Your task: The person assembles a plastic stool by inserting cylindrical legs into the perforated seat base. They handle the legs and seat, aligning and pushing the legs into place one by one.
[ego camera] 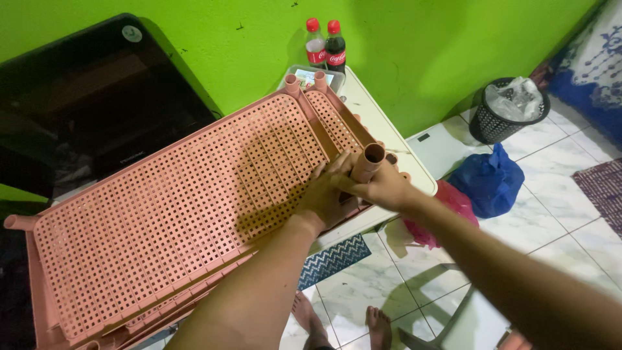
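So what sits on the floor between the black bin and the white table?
In the head view, a blue bag lies on the tiles between the bin and the table, with a pink bag beside it at the table's edge.

A: Colours, fast. The perforated shelf panel [175, 207]?
B: Dusty pink, square-hole grid all over. The tube [367, 163] in the right hand [382, 188] is the same pink.
A: The wall [421, 58]?
B: Bright lime green. Far left, a black glossy panel [84, 104].
A: Bottles [326, 44] far back?
B: Red caps, red labels; one holds dark liquid, the other is mostly clear.
A: The floor [557, 194]?
B: White marbled tiles with grey veins. Near mat [334, 259] is dark blue with a white zigzag.
A: Right side?
B: Blue plastic bag [487, 183], pink-red bag [447, 207] beside it, black mesh bin [499, 120] with a clear liner. Far right fabric [593, 71] is blue with a white floral print, and there is a purplish woven rug [602, 191].
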